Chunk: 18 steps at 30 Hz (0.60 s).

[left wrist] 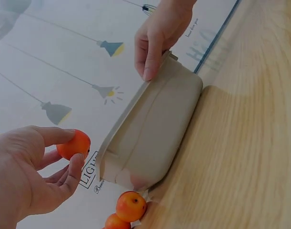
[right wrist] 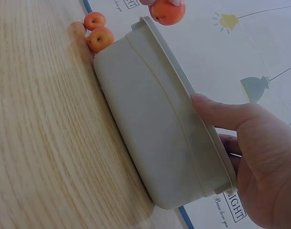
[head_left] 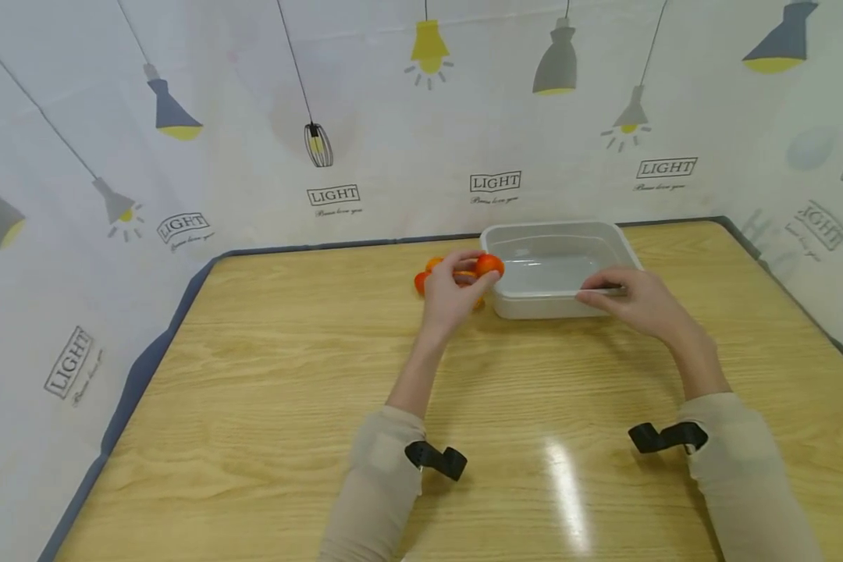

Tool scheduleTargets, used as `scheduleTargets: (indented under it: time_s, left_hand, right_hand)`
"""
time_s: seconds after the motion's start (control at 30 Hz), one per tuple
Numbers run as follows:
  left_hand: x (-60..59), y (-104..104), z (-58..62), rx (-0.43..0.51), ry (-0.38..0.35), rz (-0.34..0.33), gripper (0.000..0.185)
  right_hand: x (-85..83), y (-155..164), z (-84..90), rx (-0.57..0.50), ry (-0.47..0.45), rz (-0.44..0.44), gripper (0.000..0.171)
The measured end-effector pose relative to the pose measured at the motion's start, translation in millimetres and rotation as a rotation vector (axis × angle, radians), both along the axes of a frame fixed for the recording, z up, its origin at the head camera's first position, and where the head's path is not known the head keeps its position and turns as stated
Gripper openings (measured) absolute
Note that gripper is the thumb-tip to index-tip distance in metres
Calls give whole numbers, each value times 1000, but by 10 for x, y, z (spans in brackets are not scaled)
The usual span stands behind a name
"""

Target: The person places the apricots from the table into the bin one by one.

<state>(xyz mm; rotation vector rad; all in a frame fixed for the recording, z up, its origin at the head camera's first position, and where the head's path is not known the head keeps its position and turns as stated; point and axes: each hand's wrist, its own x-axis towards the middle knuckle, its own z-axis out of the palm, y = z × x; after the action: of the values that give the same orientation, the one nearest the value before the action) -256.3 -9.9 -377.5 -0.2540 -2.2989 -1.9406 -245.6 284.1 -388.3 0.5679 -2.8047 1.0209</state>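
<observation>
Table (head_left: 267,406): light wood-grain top, glossy, with a white glare streak (head_left: 569,492) near the front edge; a dark blue-grey border ran along the left and far sides. Backdrop (head_left: 393,117): white sheeting on three sides, printed with hanging lamps in grey, yellow and blue, and repeated "LIGHT" labels.

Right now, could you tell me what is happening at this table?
A person sits at a wooden table. Their left hand pinches a small orange fruit just above the left rim of a clear plastic tub, which looks empty. Their right hand grips the tub's near rim. A few more orange fruits lie on the table beside the tub's left end.
</observation>
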Motion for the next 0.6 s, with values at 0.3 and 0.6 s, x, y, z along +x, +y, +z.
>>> scheduleTargets:
  time_s: [0.3,0.6]
  left_hand:
    - [-5,116,-84,-9,39,-40,38]
    - [-18,155,-135,-21,59,-56,38]
  right_hand:
    - [-2,-8,-14,-18,-29,-15,23]
    - [-7,-24,-5,-22,-43,-32,24]
